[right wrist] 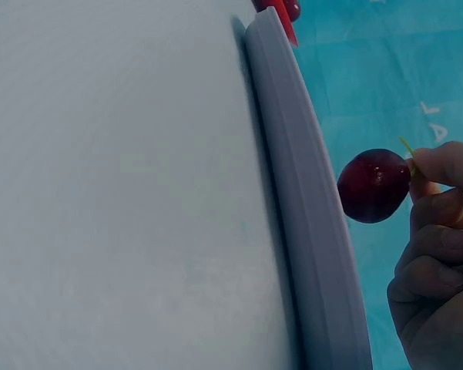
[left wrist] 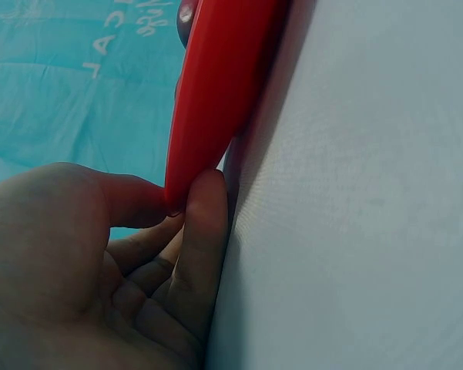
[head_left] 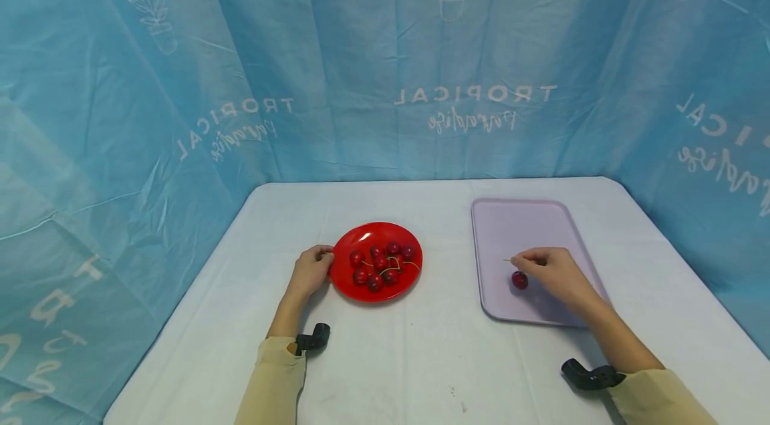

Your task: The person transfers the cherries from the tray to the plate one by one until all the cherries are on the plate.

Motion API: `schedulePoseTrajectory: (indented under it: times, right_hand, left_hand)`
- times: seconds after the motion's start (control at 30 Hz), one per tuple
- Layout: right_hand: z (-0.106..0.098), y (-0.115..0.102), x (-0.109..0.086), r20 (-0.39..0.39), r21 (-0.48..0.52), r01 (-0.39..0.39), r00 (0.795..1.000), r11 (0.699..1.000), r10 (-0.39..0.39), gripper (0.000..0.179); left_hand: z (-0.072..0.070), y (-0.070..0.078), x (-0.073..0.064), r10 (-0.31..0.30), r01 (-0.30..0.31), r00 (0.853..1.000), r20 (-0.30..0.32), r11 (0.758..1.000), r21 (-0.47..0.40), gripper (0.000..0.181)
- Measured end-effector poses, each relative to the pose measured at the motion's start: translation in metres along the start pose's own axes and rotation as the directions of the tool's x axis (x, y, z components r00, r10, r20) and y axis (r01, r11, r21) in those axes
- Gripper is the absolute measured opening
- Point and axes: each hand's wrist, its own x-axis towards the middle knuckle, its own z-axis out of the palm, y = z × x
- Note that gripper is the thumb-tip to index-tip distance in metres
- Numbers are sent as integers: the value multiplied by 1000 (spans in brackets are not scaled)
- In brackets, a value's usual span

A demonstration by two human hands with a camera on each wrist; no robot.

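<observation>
My left hand (head_left: 311, 269) pinches the left rim of a round red plate (head_left: 343, 281), thumb on top and fingers beneath, as the left wrist view shows. Several dark red cherries (head_left: 380, 262), some with green stems, lie together on that plate. Over the lilac tray (head_left: 498, 224), my right hand (head_left: 555, 271) pinches the stem of a single cherry (right wrist: 375, 186) between thumb and forefinger. The fruit hangs below the fingertips, its lower side right by the tray's surface. In the right wrist view the other fingers (right wrist: 427, 279) are curled in.
A white cloth (head_left: 421, 358) covers the table, with the plate left of centre and the tray at the right. Blue printed curtains (head_left: 385, 64) stand behind and along both sides. Each wrist carries a small black camera (head_left: 592, 377).
</observation>
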Motion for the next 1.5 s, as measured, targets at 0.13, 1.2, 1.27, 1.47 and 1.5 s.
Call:
schedulePoseTrajectory:
  times: [0.13, 1.2, 1.27, 1.47, 1.5]
  right_hand:
    - [4, -1, 2, -4, 10, -1, 1000, 1000, 1, 47]
    - [37, -29, 22, 69, 137, -43, 997, 990, 34, 43]
    - [39, -30, 23, 74, 136, -53, 996, 989, 44, 43]
    - [46, -35, 27, 90, 175, -66, 995, 982, 50, 42]
    - [47, -36, 28, 91, 189, -66, 995, 980, 49, 42]
  left_hand:
    - [0, 0, 1, 4, -4, 1000, 4, 1000, 8, 32]
    - [1, -2, 0, -5, 5, 1000, -2, 1000, 2, 31]
    - [1, -2, 1, 2, -2, 1000, -1, 1000, 6, 32]
    - [1, -2, 1, -3, 3, 1000, -3, 1000, 11, 32]
    - [1, -2, 1, 1, -1, 1000, -4, 1000, 13, 32]
